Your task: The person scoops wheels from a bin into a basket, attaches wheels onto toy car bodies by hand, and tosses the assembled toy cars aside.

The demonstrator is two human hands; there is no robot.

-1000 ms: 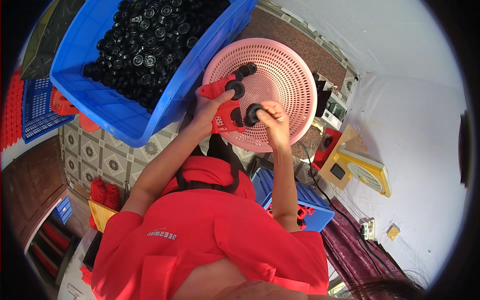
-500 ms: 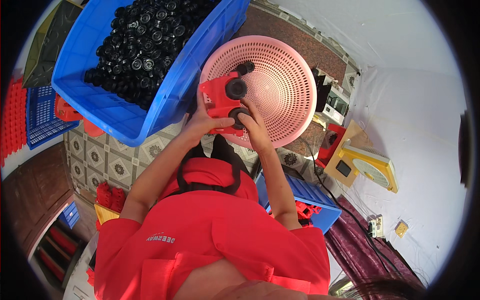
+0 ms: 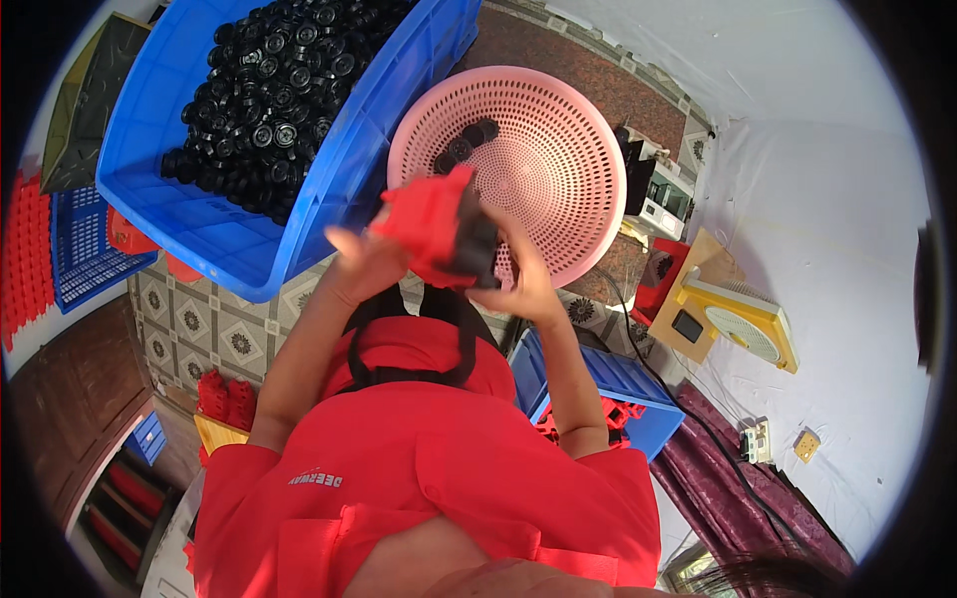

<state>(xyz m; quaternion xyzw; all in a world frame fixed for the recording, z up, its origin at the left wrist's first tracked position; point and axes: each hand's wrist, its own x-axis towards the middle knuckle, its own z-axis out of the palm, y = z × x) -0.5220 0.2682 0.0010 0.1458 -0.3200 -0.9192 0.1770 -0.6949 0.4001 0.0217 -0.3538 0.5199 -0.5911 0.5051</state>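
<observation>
A red toy car [image 3: 424, 221] with black wheels is between my hands, over the near left rim of the pink basket; motion blurs it. My left hand [image 3: 371, 267] holds its left side, thumb standing away and the other fingers partly hidden by the car. Around the black wheel side on the right curls my right hand [image 3: 525, 271]. In the pink perforated basket [image 3: 588, 189], several loose black wheels [image 3: 461, 148] lie behind the car. To the left, a big blue crate [image 3: 254, 269] is heaped with black wheels [image 3: 274, 110].
A blue bin [image 3: 653, 419] with red parts stands by my right elbow. Farther right are a yellow fan [image 3: 748, 324], a dark cable [image 3: 648, 364] and a small white machine [image 3: 666, 204]. At left, a blue mesh crate [image 3: 95, 244] stands beside stacked red parts [image 3: 28, 259].
The toy car has been turned, so its wheels no longer face up at me. My left thumb has come off the wheel and points outward. More loose wheels show in the basket.
</observation>
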